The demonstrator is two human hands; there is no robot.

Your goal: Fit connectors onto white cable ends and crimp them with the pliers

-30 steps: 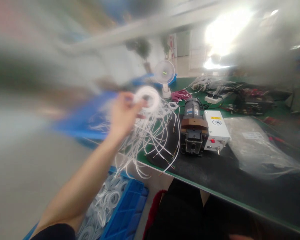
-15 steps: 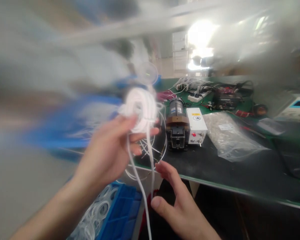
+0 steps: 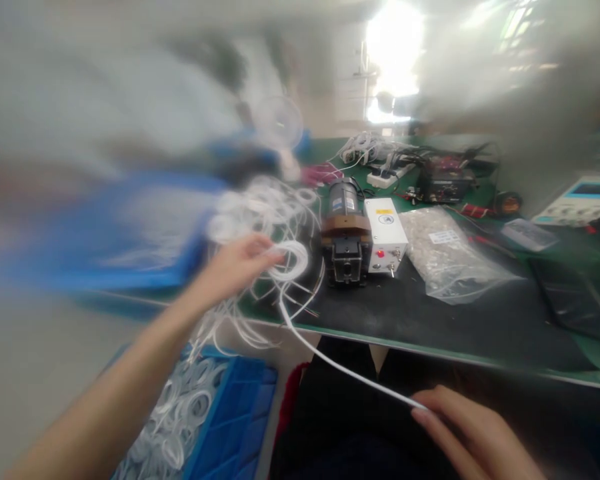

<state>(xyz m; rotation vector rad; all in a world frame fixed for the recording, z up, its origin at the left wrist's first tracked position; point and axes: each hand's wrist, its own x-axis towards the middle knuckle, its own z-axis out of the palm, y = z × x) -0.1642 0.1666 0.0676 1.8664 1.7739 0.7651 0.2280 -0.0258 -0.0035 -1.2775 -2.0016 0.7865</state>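
My left hand (image 3: 253,257) is closed around a coil of white cable (image 3: 296,261), held over the left part of the workbench. From the coil a length of cable runs down to the right across my lap. Its far part is pinched between thumb and fingers of my right hand (image 3: 460,420), low at the right below the bench edge. Behind my left hand lies a pile of similar white coiled cables (image 3: 265,207), their loose ends hanging over the bench edge. Right of the coil stands a dark motor-driven machine (image 3: 347,233) with a white control box (image 3: 386,233).
A blue crate (image 3: 240,400) full of white coils stands below the bench at left. Another blue bin (image 3: 130,267) is blurred at far left. A clear plastic bag (image 3: 450,253), power strip (image 3: 387,177) and instrument (image 3: 580,203) sit on the bench (image 3: 430,333).
My left hand has lowered the coil toward the bench. My right hand, open before, has taken hold of the cable and drawn it down to the right.
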